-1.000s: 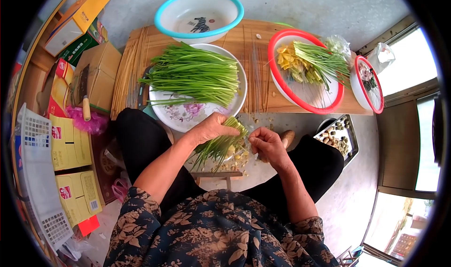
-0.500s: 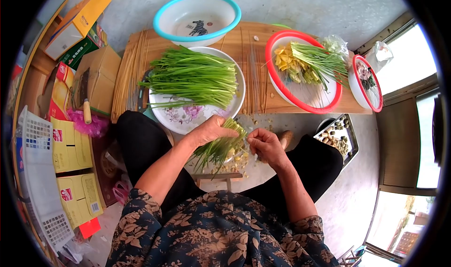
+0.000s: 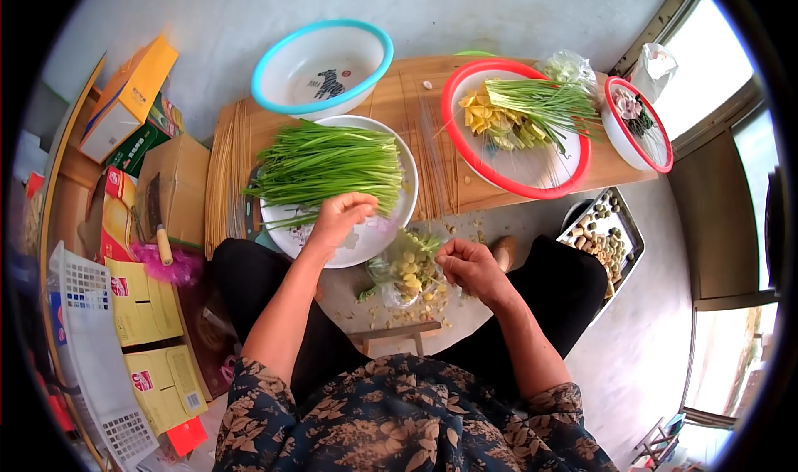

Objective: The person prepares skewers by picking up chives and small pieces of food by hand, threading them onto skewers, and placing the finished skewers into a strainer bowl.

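Long green stalks (image 3: 332, 160) lie in a pile on a white plate (image 3: 353, 252) with a flower pattern. Over the plate's lower part, my left hand (image 3: 342, 218) is at the near edge of the pile, its fingers bent and close together; what they hold, if anything, is hidden. My right hand (image 3: 472, 266) is pinched beside a clear plastic bag (image 3: 403, 281) of pale and yellowish scraps, low between the knees. Anything between its fingertips is too small to make out.
A blue-rimmed basin (image 3: 322, 66), a red-rimmed basin (image 3: 519, 169) with yellow pieces and green stalks, and a smaller red-rimmed bowl (image 3: 638, 125) stand on the wooden table (image 3: 416, 98). Thin sticks (image 3: 229, 169) lie at its left. A metal tray (image 3: 600, 239) is at the right, boxes (image 3: 150, 302) at the left.
My left hand has moved up and left to the plate, and the bunch it held no longer shows in it. My right hand stays pinched in much the same place. The view has shifted.
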{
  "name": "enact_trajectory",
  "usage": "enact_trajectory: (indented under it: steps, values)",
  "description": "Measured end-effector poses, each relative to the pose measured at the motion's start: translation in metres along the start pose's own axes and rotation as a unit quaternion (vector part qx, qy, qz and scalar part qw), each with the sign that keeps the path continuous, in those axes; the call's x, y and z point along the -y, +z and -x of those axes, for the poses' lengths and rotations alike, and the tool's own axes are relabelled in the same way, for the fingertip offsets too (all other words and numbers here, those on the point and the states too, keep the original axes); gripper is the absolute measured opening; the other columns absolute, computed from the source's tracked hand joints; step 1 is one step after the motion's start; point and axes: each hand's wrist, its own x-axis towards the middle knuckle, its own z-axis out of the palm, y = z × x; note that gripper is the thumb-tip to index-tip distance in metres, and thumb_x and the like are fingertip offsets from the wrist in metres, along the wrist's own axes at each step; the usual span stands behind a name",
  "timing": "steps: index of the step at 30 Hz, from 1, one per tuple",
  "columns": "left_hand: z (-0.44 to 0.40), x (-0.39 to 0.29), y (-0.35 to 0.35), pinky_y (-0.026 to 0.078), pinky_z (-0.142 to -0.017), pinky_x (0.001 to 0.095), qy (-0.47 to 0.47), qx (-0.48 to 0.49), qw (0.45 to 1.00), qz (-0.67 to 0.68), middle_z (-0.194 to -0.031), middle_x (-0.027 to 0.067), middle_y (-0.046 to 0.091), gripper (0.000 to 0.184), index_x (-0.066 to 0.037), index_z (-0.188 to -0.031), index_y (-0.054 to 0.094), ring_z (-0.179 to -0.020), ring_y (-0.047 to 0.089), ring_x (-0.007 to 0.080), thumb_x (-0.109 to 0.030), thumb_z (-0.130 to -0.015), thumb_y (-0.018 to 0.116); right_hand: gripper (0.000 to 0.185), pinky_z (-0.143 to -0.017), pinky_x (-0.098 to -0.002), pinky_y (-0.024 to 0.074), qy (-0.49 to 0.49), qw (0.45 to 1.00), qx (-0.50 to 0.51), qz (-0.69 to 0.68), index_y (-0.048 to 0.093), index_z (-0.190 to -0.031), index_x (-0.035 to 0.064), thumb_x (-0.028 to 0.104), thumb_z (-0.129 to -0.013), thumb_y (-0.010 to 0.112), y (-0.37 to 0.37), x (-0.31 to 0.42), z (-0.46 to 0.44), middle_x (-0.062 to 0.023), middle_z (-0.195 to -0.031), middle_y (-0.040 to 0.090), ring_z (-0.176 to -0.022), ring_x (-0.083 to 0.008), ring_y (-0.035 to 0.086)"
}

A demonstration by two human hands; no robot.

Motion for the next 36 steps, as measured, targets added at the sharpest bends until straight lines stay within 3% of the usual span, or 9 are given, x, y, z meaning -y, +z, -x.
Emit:
enact_trajectory:
  steps: [4, 6, 7, 13, 23, 28, 32, 34, 36]
  values:
    - [-0.027, 0.014, 0.002, 0.046, -0.084, 0.0318, 0.108, -0.098, 0.959, -0.243, -0.098, 0.0047, 0.066, 0.024, -0.005, -0.104, 0.066, -0.095, 0.060, 0.0166, -0.009, -0.080, 0.066, 0.007, -0.046, -0.0185, 0.0263, -0.009, 1.000, -0.012, -0.026, 0.056, -0.088, 0.0053, 0.011, -0.091, 0.057, -0.003, -0.002, -0.001, 0.0036, -0.062, 0.047, -0.052, -0.0036, 0.038]
    - [-0.033, 0.018, 0.009, 0.046, -0.082, 0.0371, 0.246, -0.139, 0.819, -0.499, -0.097, 0.0070, 0.063, 0.026, -0.007, -0.100, 0.065, -0.094, 0.058, 0.0240, -0.007, -0.074, 0.069, 0.006, -0.046, -0.0185, 0.0262, -0.013, 0.999, -0.022, -0.042, 0.056, -0.088, 0.0052, 0.011, -0.091, 0.057, -0.005, -0.003, -0.001, 0.0035, -0.063, 0.047, -0.052, -0.0036, 0.038]
    - [-0.034, 0.016, 0.014, 0.044, -0.082, 0.0402, 0.251, -0.147, 0.802, -0.522, -0.096, 0.0069, 0.059, 0.030, -0.008, -0.097, 0.064, -0.095, 0.054, 0.0288, -0.008, -0.069, 0.074, 0.006, -0.046, -0.0186, 0.0261, -0.016, 0.998, -0.027, -0.053, 0.056, -0.088, 0.0052, 0.011, -0.091, 0.057, -0.006, -0.003, 0.000, 0.0034, -0.063, 0.047, -0.052, -0.0036, 0.038]
    - [-0.039, 0.008, 0.028, 0.039, -0.081, 0.0390, 0.243, -0.140, 0.717, -0.638, -0.092, 0.0053, 0.053, 0.032, -0.011, -0.094, 0.062, -0.094, 0.051, 0.0258, -0.009, -0.066, 0.076, 0.007, -0.046, -0.0189, 0.0255, -0.019, 0.997, -0.042, -0.063, 0.055, -0.088, 0.0054, 0.011, -0.091, 0.057, -0.008, -0.002, 0.000, 0.0033, -0.063, 0.048, -0.052, -0.0034, 0.037]
    - [-0.043, 0.008, 0.026, 0.038, -0.082, 0.0395, 0.233, -0.092, 0.726, -0.640, -0.088, 0.0067, 0.054, 0.021, -0.009, -0.085, 0.059, -0.093, 0.050, 0.0270, -0.005, -0.069, 0.072, 0.009, -0.045, -0.0190, 0.0246, -0.035, 0.997, -0.046, -0.043, 0.055, -0.086, 0.0061, 0.013, -0.092, 0.056, -0.006, 0.001, -0.003, 0.0039, -0.063, 0.047, -0.052, -0.0033, 0.036]
    - [-0.043, 0.008, 0.019, 0.044, -0.074, 0.0418, 0.254, -0.109, 0.817, -0.506, -0.086, 0.0094, 0.058, 0.016, -0.005, -0.087, 0.059, -0.084, 0.056, 0.0309, -0.002, -0.073, 0.066, 0.008, -0.045, -0.0191, 0.0245, -0.035, 0.997, -0.046, -0.050, 0.055, -0.087, 0.0064, 0.012, -0.092, 0.056, -0.007, -0.002, -0.004, 0.0041, -0.063, 0.047, -0.052, -0.0034, 0.036]
    - [-0.034, -0.022, 0.017, 0.046, -0.068, 0.0387, 0.322, -0.146, 0.825, -0.442, -0.087, 0.0108, 0.061, 0.015, -0.004, -0.091, 0.059, -0.076, 0.060, 0.0266, -0.002, -0.077, 0.064, 0.007, -0.045, -0.0192, 0.0242, -0.034, 0.997, -0.040, -0.063, 0.054, -0.087, 0.0068, 0.012, -0.092, 0.056, -0.006, -0.003, -0.006, 0.0040, -0.064, 0.047, -0.052, -0.0036, 0.036]
    - [-0.029, -0.041, 0.017, 0.045, -0.059, 0.0325, 0.222, -0.138, 0.934, -0.243, -0.080, 0.0084, 0.061, 0.015, -0.002, -0.097, 0.059, -0.063, 0.058, 0.0189, 0.000, -0.082, 0.060, 0.007, -0.045, -0.0192, 0.0239, -0.028, 0.996, -0.041, -0.069, 0.054, -0.087, 0.0070, 0.012, -0.092, 0.057, -0.003, 0.002, -0.005, 0.0040, -0.064, 0.046, -0.052, -0.0036, 0.036]
    - [-0.012, -0.065, 0.020, 0.043, -0.056, 0.0269, 0.182, -0.129, 0.961, -0.166, -0.073, 0.0035, 0.060, 0.011, 0.000, -0.096, 0.059, -0.057, 0.053, 0.0112, -0.003, -0.086, 0.057, 0.008, -0.045, -0.0192, 0.0236, -0.021, 0.996, -0.044, -0.077, 0.054, -0.087, 0.0071, 0.013, -0.092, 0.057, -0.002, 0.006, -0.003, 0.0039, -0.064, 0.046, -0.052, -0.0037, 0.036]
